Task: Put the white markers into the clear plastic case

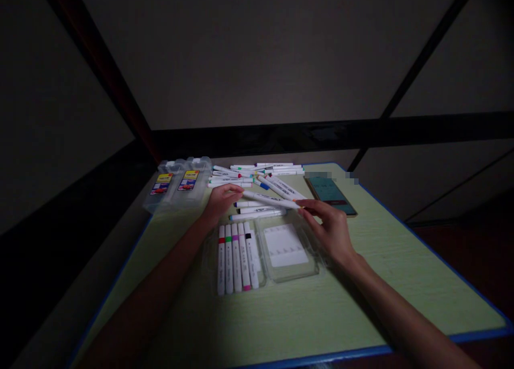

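A white marker [269, 199] is held level between my two hands, above the table. My left hand [223, 202] pinches its left end, and my right hand [327, 224] grips the right end near a yellow-orange band. Below them lies an open clear plastic case [263, 275]. Its left half holds a row of several white markers [236, 259] with red, green, purple, pink and black bands. In the right half sits a white paper insert [286, 246]. Just behind the case, more loose markers [257, 215] lie under the held one.
A pile of loose markers [257, 171] spreads along the table's far side. Two closed clear cases [176, 184] with yellow labels stand at the far left. A phone [330, 193] lies at the right. The pale green table [281, 326] has a blue edge; a wall rises behind.
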A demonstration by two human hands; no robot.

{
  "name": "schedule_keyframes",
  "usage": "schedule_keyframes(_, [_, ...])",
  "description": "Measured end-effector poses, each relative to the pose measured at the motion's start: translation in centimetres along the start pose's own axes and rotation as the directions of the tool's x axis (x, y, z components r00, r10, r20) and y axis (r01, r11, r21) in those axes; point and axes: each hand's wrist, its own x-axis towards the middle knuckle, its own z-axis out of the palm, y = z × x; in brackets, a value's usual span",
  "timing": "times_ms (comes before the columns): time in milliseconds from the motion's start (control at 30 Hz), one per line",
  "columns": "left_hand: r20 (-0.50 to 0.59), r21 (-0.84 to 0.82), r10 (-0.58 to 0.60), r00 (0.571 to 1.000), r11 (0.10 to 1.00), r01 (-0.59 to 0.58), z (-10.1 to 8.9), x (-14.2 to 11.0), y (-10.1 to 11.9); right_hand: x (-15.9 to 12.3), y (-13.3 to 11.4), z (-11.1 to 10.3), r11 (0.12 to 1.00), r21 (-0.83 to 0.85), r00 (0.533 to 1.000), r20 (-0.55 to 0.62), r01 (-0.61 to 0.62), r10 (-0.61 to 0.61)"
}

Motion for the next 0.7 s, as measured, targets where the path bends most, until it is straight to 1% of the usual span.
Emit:
schedule_keyframes(100, [0.003,0.004,-0.01,1.0,1.0,0.01,0.1,0.0,0.0,0.1,0.7,0.1,0.993,0.094,0.997,-0.027,-0.066,0.069])
schedule_keyframes(267, [0.004,-0.01,-0.011,1.0,1.0,0.011,0.3,-0.2,0.0,0.3,1.4,0.4,0.967,0.228,0.987,-0.083,-0.112,0.134])
schedule_keyframes(400, [0.01,-0.027,-0.02,1.0,0.999,0.02,0.6,-0.2,0.0,0.4,1.6,0.8,0.933,0.309,0.973,-0.076,-0.186,0.219])
schedule_keyframes(467, [0.015,-0.04,-0.021,1.0,0.999,0.022,0.7,-0.3,-0.1,0.4,1.7,1.0,0.921,0.328,0.969,-0.054,-0.211,0.241])
schedule_keyframes(600, [0.031,-0.073,-0.033,0.999,0.997,0.035,0.7,-0.2,-0.2,0.6,2.0,1.2,0.927,0.285,0.964,-0.036,-0.242,0.262])
schedule_keyframes(700, [0.028,-0.068,-0.048,0.998,0.996,0.05,0.6,-0.2,-0.3,0.7,2.3,1.3,0.902,0.307,0.947,-0.007,-0.304,0.321])
